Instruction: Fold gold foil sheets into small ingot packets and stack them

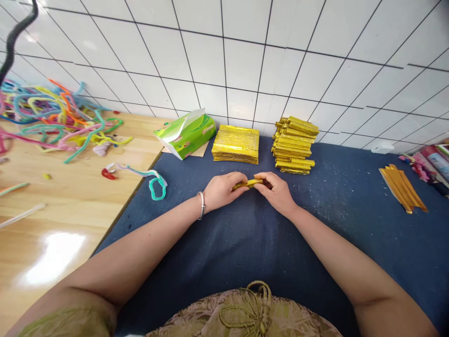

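A narrow strip of folded gold foil paper (250, 183) is held level between my two hands, over the dark blue cloth. My left hand (223, 189) pinches its left end, thumb below and fingers above. At the other end, my right hand (276, 191) grips it between thumb and fingers. Just beyond the hands lies a flat stack of gold foil sheets (235, 142). To its right, a pile of folded gold foil strips (293, 145) leans near the tiled wall. Fingers hide both ends of the held strip.
A green tissue pack (189, 133) stands left of the stack. Colourful pipe cleaners (52, 114) are heaped on the wooden table (80, 201); a teal one (157, 186) lies on the blue cloth (217, 252). Flat golden-brown strips (403, 188) lie at the right.
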Action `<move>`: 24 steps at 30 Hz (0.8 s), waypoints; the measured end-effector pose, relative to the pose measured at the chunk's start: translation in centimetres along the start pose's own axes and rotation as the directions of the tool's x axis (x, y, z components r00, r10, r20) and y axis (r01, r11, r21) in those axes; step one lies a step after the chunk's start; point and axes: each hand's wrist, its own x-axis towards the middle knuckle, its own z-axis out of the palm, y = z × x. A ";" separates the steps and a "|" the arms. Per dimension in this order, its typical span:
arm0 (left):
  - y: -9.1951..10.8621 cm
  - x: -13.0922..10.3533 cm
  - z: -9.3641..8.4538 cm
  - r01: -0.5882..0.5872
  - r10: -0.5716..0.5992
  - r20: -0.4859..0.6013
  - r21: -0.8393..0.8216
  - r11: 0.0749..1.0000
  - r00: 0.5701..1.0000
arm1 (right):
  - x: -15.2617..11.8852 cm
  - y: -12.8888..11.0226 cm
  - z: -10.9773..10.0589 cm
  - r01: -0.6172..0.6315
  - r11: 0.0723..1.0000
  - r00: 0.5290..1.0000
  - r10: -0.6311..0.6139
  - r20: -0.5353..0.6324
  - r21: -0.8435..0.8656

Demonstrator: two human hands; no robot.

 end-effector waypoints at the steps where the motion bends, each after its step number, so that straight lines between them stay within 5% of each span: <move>1: 0.0 0.0 0.0 -0.001 0.001 -0.002 -0.009 1.000 1.000 | 0.0 0.0 0.0 -0.004 1.000 1.000 0.004 -0.007 -0.008; 14: -1.6 0.2 -0.1 0.087 -0.203 -0.172 -0.517 0.852 0.964 | 0.6 2.0 -0.2 -0.144 0.921 0.962 0.216 -0.167 0.362; 20: -1.2 0.2 -0.3 0.112 -0.264 -0.193 -0.566 0.817 0.945 | 0.7 1.9 -0.2 -0.133 0.919 0.961 0.212 -0.180 0.370; 24: -1.2 0.4 -0.1 0.046 -0.332 -0.245 -0.739 0.672 0.911 | 0.8 1.9 -0.3 -0.121 0.917 0.957 0.210 -0.202 0.379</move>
